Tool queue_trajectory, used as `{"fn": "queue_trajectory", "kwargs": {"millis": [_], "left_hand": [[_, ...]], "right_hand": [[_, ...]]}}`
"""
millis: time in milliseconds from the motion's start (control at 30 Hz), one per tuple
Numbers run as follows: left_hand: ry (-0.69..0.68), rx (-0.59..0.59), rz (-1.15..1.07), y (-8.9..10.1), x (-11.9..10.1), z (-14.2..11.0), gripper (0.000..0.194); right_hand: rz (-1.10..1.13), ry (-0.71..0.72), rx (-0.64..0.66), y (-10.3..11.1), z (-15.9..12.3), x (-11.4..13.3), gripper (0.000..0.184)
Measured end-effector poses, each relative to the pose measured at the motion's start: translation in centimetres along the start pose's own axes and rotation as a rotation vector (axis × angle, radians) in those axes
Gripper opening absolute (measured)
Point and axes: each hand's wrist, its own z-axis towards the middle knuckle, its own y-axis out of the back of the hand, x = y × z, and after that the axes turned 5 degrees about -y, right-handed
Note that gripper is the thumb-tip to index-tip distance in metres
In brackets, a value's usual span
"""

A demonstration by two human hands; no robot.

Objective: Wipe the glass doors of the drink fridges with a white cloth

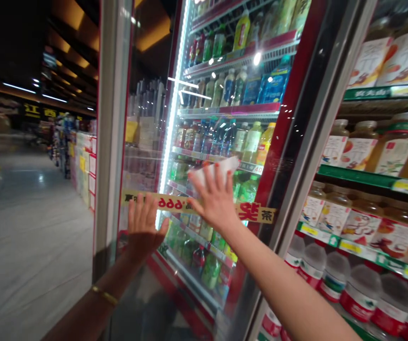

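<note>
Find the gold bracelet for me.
In the head view, the gold bracelet is at the lower left, around the left forearm just below the left hand, near the bottom of the fridge door frame.

Shelves and floor, store aisle

Cooler shelves (pixel 228 110) behind glass carry drink bottles (pixel 232 90) in rows. Open shelves with green edges (pixel 353 176) to the right hold jars (pixel 394 150) above, red-labelled plastic bottles (pixel 358 293) lower down. Grey floor (pixel 30 227) at left, stacked cartons (pixel 83 166) standing along the aisle.
</note>
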Motion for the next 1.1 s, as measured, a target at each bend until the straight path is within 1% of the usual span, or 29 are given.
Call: {"fn": "queue_trajectory", "kwargs": {"millis": [33,67,100,133,167,267,300,333,367,433,467,500,533,567,600,667,700,733,767,800,833,867,900,933,967,1000,1033,1067,1100], "left_hand": [[0.010,-0.001,-0.007,0.3,0.3,-0.7,0.103],[0.025,0.002,-0.013,0.6,0.5,-1.5,0.102],[0.041,0.011,-0.016,1.0,0.7,-2.5,0.100],[0.056,0.025,-0.017,1.3,0.9,-3.4,0.098],[0.069,0.042,-0.015,1.5,0.9,-4.4,0.097],[0.090,0.094,-0.005,1.7,0.9,-7.1,0.101],[0.099,0.102,-0.001,1.6,0.9,-7.8,0.104],[0.107,0.103,0.003,1.5,0.9,-8.4,0.107],[0.112,0.100,0.005,1.4,0.9,-8.9,0.111],[0.114,0.081,-0.002,1.2,0.9,-9.8,0.117],[0.114,0.073,-0.011,1.2,0.9,-10.0,0.120],[0.117,0.068,-0.020,1.3,0.9,-10.2,0.122],[0.124,0.065,-0.030,1.4,0.9,-10.3,0.124],[0.136,0.064,-0.037,1.5,0.8,-10.3,0.125],[0.148,0.064,-0.042,1.7,0.7,-10.2,0.124],[0.169,0.065,-0.047,2.1,0.5,-9.7,0.116],[0.176,0.064,-0.049,2.4,0.4,-9.3,0.110],[0.184,0.060,-0.051,2.7,0.3,-8.8,0.103],[0.194,0.052,-0.052,3.1,0.2,-8.2,0.096],[0.204,0.041,-0.053,3.6,0.1,-7.6,0.089],[0.212,0.031,-0.053,4.2,0.0,-7.0,0.084],[0.214,0.026,-0.054,4.7,0.0,-6.3,0.080],[0.209,0.027,-0.059,5.2,-0.1,-5.5,0.079],[0.195,0.038,-0.068,5.5,-0.1,-4.8,0.078],[0.177,0.060,-0.082,5.7,-0.1,-4.0,0.077],[0.159,0.088,-0.100,5.7,-0.1,-3.4,0.076],[0.138,0.125,-0.115,5.5,-0.1,-2.8,0.074],[0.118,0.160,-0.120,5.3,-0.2,-2.4,0.071],[0.100,0.188,-0.112,5.0,-0.3,-2.0,0.070]], "right_hand": [[0.044,0.225,0.066,-0.6,-1.0,1.6,0.073],[0.081,0.413,0.122,-1.0,-1.9,2.9,0.073],[0.106,0.525,0.158,-1.2,-2.3,3.7,0.074],[0.117,0.547,0.172,-1.2,-2.1,4.2,0.074],[0.115,0.480,0.159,-1.1,-1.2,4.4,0.075],[0.072,0.063,0.046,-0.5,3.9,5.3,0.073],[0.066,-0.008,0.024,-0.4,5.3,6.0,0.073],[0.067,-0.002,0.025,-0.4,6.2,6.8,0.072],[0.075,0.086,0.052,-0.5,6.4,7.6,0.071],[0.096,0.431,0.166,-0.9,5.3,8.8,0.069],[0.103,0.607,0.228,-1.0,4.4,8.8,0.067],[0.108,0.725,0.274,-1.0,3.8,8.4,0.066],[0.112,0.761,0.294,-0.7,3.7,7.7,0.067],[0.114,0.711,0.280,-0.3,4.3,6.8,0.068],[0.112,0.588,0.234,0.3,5.4,5.9,0.069],[0.093,0.228,0.094,1.3,8.7,5.0,0.070],[0.080,0.061,0.030,1.5,10.1,5.2,0.071],[0.072,-0.050,-0.009,1.6,10.9,6.0,0.071],[0.077,-0.083,-0.009,1.3,10.8,7.1,0.071],[0.094,-0.030,0.035,0.8,9.8,8.5,0.071],[0.123,0.099,0.125,0.1,7.8,9.9,0.069],[0.159,0.266,0.247,-0.5,5.2,10.9,0.067],[0.198,0.426,0.377,-1.1,2.1,11.4,0.064],[0.232,0.540,0.497,-1.3,-1.1,11.3,0.061],[0.251,0.579,0.591,-1.1,-4.0,10.3,0.060],[0.248,0.528,0.647,-0.4,-6.4,8.7,0.059],[0.218,0.394,0.657,0.4,-8.1,6.5,0.059],[0.161,0.202,0.621,1.4,-9.1,4.2,0.062],[0.082,-0.026,0.541,2.4,-9.3,1.9,0.067]]}}
